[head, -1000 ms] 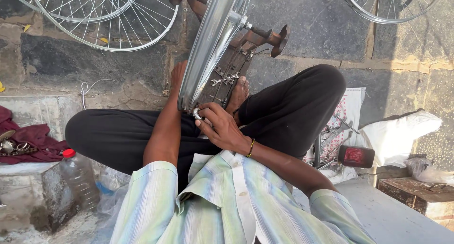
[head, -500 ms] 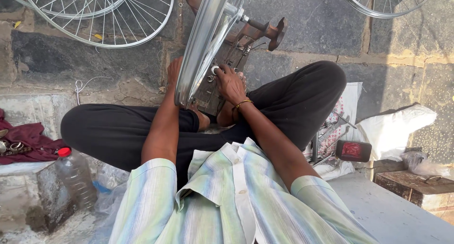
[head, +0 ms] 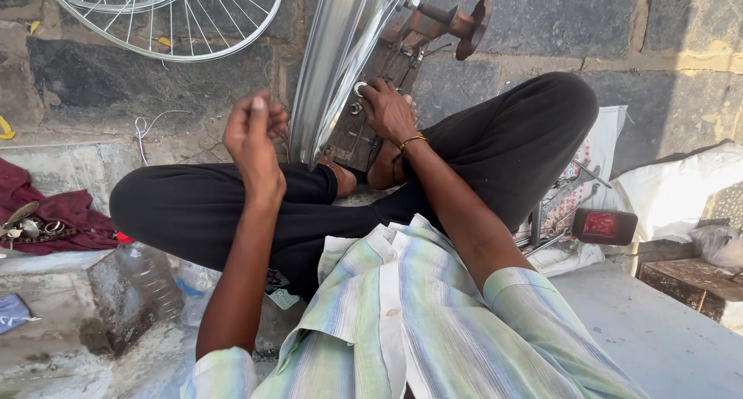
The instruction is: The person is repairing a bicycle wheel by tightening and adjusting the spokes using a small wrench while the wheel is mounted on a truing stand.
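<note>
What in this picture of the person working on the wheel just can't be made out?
- Left hand: its curled fingers hide whatever they may pinch.
- Right hand: it covers the spot on the rusty stand that it touches beside the wheel rim.
- Wheel rim: the top edge cuts it off.
- Spoked wheel: cut off at the top.
- Small metal parts on the red cloth: too small to name.

**Rim on the truing stand**

So my right hand (head: 387,109) is on the shiny silver wheel rim (head: 329,66), which stands upright and edge-on in front of my crossed legs. It sits in a rusty brown metal stand (head: 422,27), leaning a bit to the right at the top. My left hand (head: 251,136) is raised just beside it, fingers curled, not touching.
</note>
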